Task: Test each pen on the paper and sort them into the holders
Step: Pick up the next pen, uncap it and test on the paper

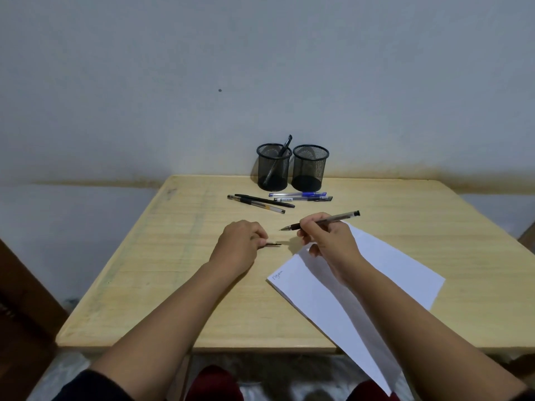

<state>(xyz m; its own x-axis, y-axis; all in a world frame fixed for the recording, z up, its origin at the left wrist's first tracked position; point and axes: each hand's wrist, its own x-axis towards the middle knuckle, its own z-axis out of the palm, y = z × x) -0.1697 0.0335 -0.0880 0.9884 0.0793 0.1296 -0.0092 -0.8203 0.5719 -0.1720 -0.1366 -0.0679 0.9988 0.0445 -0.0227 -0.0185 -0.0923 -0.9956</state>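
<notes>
White paper (376, 273) lies under and just behind the right hand (327, 241), which pinches an uncapped pen (321, 221) near its dark grip, fingers closed around the barrel. That pen's long axis runs almost level across the view, its tip pointing toward the left hand and its butt end out past the right knuckles, so the tip hangs over bare wooden table (173, 256) rather than over the sheet; by the look of it, the hand must draw back and toward the person to bring the tip down on the page, where a small scribble (277, 274) already sits at the near left corner. Across a small gap from that tip, the left hand (240, 244) is closed on a short dark piece, most likely the cap (272, 244), which pokes out toward the pen. Well beyond both hands, four more pens (278, 199) lie flat and untested in a loose row. Behind them stand two black mesh holders touching side by side: the left holder (273, 167) has one dark pen (279, 157) leaning in it, while the right holder (309, 167) appears empty. Sorting looks barely begun.
</notes>
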